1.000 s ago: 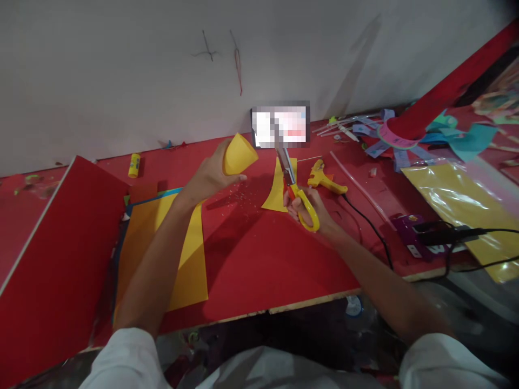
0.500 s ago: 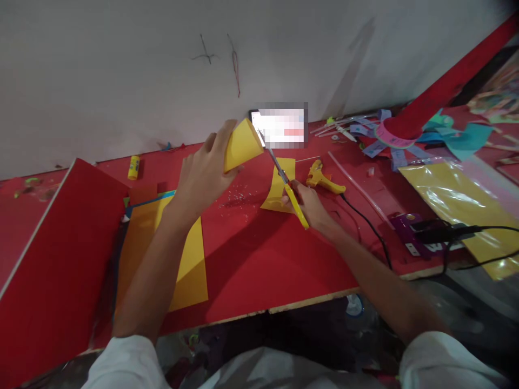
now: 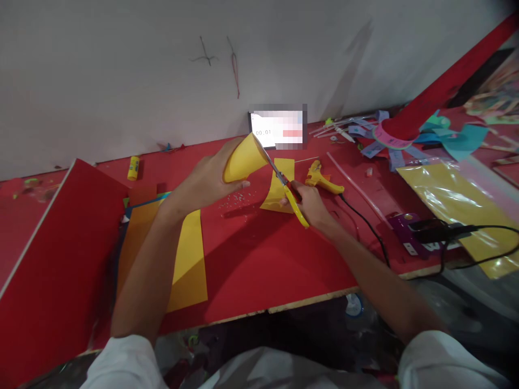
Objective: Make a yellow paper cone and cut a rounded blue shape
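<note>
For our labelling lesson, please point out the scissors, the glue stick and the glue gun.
Scissors [image 3: 299, 211]: head view, on the yellow handle.
Glue stick [image 3: 133, 168]: head view, middle of the tube.
Glue gun [image 3: 333, 186]: head view, on its grip.

A plain grey wall [image 3: 121, 70] rises behind a red table [image 3: 251, 265] with a rough, pale front edge.

I read "00:01" on the lit screen [image 3: 278, 125], upper centre; white lettering on the purple box [image 3: 401, 224], right, I can't decipher.
</note>
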A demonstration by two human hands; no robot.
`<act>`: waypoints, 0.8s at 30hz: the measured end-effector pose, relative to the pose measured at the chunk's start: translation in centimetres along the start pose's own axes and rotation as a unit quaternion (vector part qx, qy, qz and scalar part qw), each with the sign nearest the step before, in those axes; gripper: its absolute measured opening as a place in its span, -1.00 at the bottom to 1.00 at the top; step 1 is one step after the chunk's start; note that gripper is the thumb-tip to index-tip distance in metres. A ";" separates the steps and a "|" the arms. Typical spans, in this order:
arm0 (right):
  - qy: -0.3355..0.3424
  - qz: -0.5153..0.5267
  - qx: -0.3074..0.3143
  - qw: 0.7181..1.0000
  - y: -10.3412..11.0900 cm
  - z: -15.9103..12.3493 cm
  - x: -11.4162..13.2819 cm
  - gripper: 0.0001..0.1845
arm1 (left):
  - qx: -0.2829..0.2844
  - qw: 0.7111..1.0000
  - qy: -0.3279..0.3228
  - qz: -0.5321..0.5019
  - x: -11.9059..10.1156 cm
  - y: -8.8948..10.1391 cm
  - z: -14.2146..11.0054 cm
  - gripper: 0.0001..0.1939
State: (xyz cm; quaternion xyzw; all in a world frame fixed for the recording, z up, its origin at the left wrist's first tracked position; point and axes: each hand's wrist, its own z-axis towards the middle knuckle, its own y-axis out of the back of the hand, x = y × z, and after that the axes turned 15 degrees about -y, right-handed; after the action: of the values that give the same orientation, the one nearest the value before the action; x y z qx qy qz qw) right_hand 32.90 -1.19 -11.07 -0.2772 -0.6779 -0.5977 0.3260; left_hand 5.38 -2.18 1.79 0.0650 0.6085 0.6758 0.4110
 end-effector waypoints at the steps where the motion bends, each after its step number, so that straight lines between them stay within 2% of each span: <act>1: 0.003 -0.001 0.001 1.000 0.1 0.0 0.1 -0.50 | 0.000 1.000 -0.005 -0.014 0.0 0.1 0.0 -0.08; 8: 0.015 -0.003 -0.023 1.000 0.2 -0.2 0.0 -0.41 | -0.009 0.997 -0.016 -0.076 0.4 0.4 -0.5 -0.04; 17: 0.007 -0.019 0.014 1.000 -0.3 0.3 -1.2 -0.59 | 0.008 0.996 -0.031 -0.083 2.0 0.3 -0.7 -0.05; 24: -0.005 0.021 0.004 1.000 -0.8 0.4 -1.7 -0.63 | -0.059 0.988 -0.003 -0.144 3.3 -1.5 -0.4 -0.20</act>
State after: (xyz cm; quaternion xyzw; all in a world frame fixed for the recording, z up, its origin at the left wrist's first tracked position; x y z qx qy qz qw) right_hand 33.27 -0.88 -12.90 -0.2937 -0.6759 -0.5864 0.3361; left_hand 3.76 -0.49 -1.00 -0.0458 0.5689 0.6443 0.5089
